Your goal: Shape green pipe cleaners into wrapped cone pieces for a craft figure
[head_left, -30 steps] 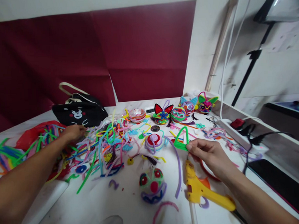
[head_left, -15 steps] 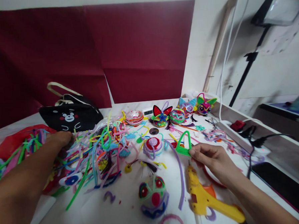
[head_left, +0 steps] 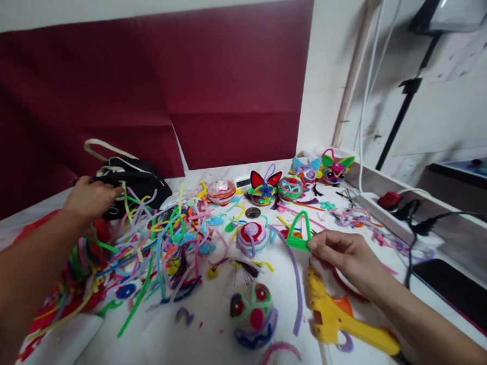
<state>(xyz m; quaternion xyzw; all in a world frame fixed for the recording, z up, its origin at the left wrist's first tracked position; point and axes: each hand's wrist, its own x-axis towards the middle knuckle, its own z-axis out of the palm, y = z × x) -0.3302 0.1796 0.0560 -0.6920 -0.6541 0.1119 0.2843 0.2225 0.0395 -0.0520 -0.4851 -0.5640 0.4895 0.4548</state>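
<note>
Between its thumb and fingers my right hand (head_left: 341,253) pinches a green triangle of pipe cleaner (head_left: 299,244), held upright over the table. Just below that hand lies a yellow glue gun (head_left: 336,319). My left hand (head_left: 89,197) is raised at the left, fingers together near a pale yellow pipe cleaner (head_left: 126,202), in front of the black bag (head_left: 139,182); whether it grips the strand is unclear. Beneath and beside it spreads a pile of mixed pipe cleaners (head_left: 149,253). A ball with a clown-like face (head_left: 254,315) rests at the front middle.
Decorated balls with ears (head_left: 264,189) stand at the back. A red-topped round piece (head_left: 252,236) sits mid-table. On the right are a power strip (head_left: 392,218) with cables and a dark phone (head_left: 457,291). A red bag (head_left: 50,312) lies at the left.
My left hand has lifted away from the pile, up in front of the black bag, and pipe cleaners beside it have shifted. My right hand still holds the green triangle in nearly the same place.
</note>
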